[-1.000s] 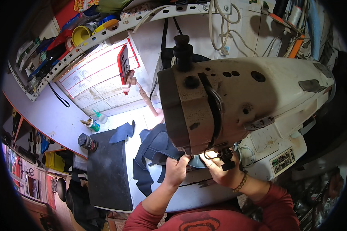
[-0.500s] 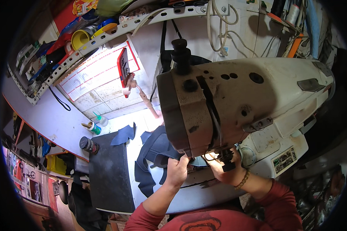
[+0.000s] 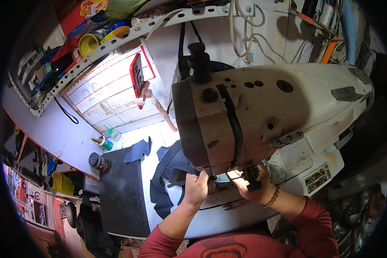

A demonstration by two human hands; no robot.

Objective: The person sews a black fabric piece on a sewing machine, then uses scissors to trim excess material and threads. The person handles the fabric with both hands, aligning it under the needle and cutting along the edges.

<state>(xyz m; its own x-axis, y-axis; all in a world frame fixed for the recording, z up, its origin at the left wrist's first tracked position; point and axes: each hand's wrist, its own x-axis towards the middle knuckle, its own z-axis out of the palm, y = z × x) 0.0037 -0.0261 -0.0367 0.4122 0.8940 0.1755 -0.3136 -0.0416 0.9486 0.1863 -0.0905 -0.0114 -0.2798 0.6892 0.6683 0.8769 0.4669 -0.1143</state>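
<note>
A dark blue cloth piece (image 3: 170, 165) with curved, stitched-looking sections lies on the white bed, left of the sewing machine (image 3: 253, 112). My left hand (image 3: 196, 189) is closed, thumb and fingers pinching the cloth's edge by the machine's front. Between my hands a light blue strip (image 3: 222, 178) shows under the machine head. My right hand (image 3: 258, 189), with a beaded bracelet (image 3: 272, 198) at the wrist, reaches in beside the lit needle area. Its fingertips are partly hidden by the machine's dark metal parts, so its grip is unclear.
Left of the cloth lies a black board (image 3: 121, 193), with a dark jar (image 3: 99, 162) at its edge. Small blue cloth scraps (image 3: 138, 151) are near it. Behind stands a phone (image 3: 137, 77) on a stand. A perforated metal shelf rail (image 3: 129, 32) runs overhead.
The metal lever in the machine's front slot has shifted, leaving the slot darker. My left hand and the cloth fold beside it have moved very slightly. My right hand stays by the needle area.
</note>
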